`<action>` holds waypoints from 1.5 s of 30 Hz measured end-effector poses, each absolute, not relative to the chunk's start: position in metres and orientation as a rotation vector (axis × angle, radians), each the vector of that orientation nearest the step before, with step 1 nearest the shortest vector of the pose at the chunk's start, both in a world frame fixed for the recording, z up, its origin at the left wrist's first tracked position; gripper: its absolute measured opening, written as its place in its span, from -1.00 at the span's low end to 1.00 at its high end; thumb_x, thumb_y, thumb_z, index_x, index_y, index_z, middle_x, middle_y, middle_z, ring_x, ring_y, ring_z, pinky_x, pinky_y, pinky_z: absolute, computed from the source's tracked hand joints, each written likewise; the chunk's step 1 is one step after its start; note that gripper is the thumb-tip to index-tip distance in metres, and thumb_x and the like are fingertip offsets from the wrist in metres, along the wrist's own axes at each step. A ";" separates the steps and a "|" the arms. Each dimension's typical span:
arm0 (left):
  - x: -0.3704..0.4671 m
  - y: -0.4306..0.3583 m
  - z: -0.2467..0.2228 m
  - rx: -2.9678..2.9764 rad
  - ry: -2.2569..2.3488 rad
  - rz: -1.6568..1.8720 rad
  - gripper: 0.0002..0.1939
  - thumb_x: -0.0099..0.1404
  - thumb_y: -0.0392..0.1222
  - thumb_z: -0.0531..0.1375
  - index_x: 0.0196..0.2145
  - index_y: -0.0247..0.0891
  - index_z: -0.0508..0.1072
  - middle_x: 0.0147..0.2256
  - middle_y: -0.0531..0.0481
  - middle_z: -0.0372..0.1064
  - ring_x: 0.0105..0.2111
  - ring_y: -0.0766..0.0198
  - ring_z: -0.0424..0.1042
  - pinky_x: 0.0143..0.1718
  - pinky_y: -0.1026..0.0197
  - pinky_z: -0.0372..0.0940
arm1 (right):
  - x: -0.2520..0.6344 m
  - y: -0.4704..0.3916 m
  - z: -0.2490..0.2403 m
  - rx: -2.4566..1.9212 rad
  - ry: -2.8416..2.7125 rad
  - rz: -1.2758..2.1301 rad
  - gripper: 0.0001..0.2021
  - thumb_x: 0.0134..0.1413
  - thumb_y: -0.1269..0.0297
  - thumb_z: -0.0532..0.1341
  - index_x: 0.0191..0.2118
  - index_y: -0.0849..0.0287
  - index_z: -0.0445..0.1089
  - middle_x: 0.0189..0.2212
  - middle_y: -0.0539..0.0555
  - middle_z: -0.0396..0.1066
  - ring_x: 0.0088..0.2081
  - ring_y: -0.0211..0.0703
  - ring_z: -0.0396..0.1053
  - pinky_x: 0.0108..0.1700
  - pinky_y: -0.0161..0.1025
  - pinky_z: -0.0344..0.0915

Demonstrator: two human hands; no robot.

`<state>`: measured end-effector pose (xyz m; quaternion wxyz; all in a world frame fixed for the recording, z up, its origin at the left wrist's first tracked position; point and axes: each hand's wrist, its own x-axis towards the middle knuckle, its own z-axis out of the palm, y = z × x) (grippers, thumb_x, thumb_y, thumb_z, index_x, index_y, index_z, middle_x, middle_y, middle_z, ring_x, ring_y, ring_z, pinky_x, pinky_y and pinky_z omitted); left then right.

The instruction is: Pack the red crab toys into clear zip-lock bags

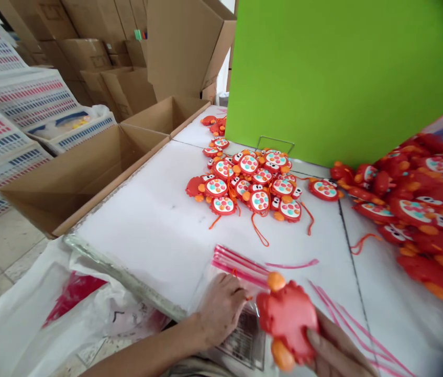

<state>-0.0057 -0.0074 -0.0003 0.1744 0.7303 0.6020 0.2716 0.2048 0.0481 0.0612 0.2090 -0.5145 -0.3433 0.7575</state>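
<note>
The red crab-shaped toy (292, 317) is in the right hand (333, 348), lifted in front of the near part of the table, seen from the head camera. Its plain red back faces the camera, with one orange claw (276, 281) toward the top and another toward the bottom. The right hand is closed on its edge, the thumb lying across the red back.

The left hand (223, 309) rests on a stack of clear plastic bags (245, 340) with pink zip edges (239, 262), just beside the toy. Its fingers are bent and close together, and bits of orange cord show near the fingertips; I cannot tell whether they grip the cord or a bag.

Beyond the bags, a pile of similar toys (259, 200) lies on the white table (146, 225), mostly with dotted white oval faces up and some cords trailing. A larger heap of toys (418, 209) lies at the right. A loose pink strip (311, 263) lies between the bags and the pile.

A green panel (343, 73) stands behind the pile. An open cardboard box (99, 157) stands along the table's left edge, with white plastic crates (36, 99) beyond it.
</note>
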 end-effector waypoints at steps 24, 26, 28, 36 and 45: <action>-0.054 0.012 0.055 1.018 1.682 1.067 -0.82 0.27 -0.18 0.06 -0.33 -0.30 0.41 -0.45 -0.02 0.42 -0.46 0.28 0.38 -0.45 0.30 0.20 | 0.171 0.058 0.035 -1.142 -2.388 0.743 -0.52 0.29 0.22 -0.03 0.27 0.20 -0.05 0.01 0.20 0.40 -0.17 -0.18 0.49 -0.25 -0.40 0.43; -0.048 0.019 0.049 0.980 1.641 1.052 -0.82 0.22 -0.22 0.07 -0.50 -0.30 0.37 -0.57 0.05 0.32 -0.54 0.33 0.30 -0.53 0.33 0.13 | 0.171 0.060 0.036 -1.162 -2.408 0.730 -0.53 0.30 0.24 -0.07 0.28 0.16 -0.05 0.02 0.15 0.39 -0.05 -0.16 0.42 -0.16 -0.36 0.42; -0.043 0.023 0.046 0.971 1.655 1.073 -0.79 0.20 -0.22 0.07 -0.57 -0.28 0.31 -0.62 0.08 0.25 -0.57 0.34 0.27 -0.53 0.33 0.11 | 0.169 0.064 0.040 -1.196 -2.439 0.743 -0.56 0.31 0.24 -0.10 0.27 0.09 -0.01 -0.02 0.09 0.43 -0.03 -0.18 0.41 -0.16 -0.36 0.43; -0.029 0.018 0.048 0.825 1.478 1.127 -0.71 0.25 0.01 0.06 -0.48 -0.25 0.25 -0.54 0.01 0.36 -0.53 0.26 0.39 -0.50 0.27 0.28 | 0.157 0.068 0.059 -0.855 -2.849 0.707 -0.58 0.32 0.15 -0.16 -0.28 -0.06 0.46 -0.28 0.01 0.48 -0.42 -0.19 0.50 -0.51 -0.33 0.40; -0.033 0.015 0.051 0.924 1.415 1.026 -0.83 0.19 -0.21 0.10 -0.47 -0.32 0.40 -0.56 0.05 0.31 -0.52 0.30 0.29 -0.46 0.30 0.15 | 0.119 0.059 0.059 -1.085 -2.506 0.444 -0.70 0.27 0.26 -0.08 -0.27 0.09 0.39 -0.36 0.06 0.47 -0.34 -0.14 0.47 -0.39 -0.28 0.37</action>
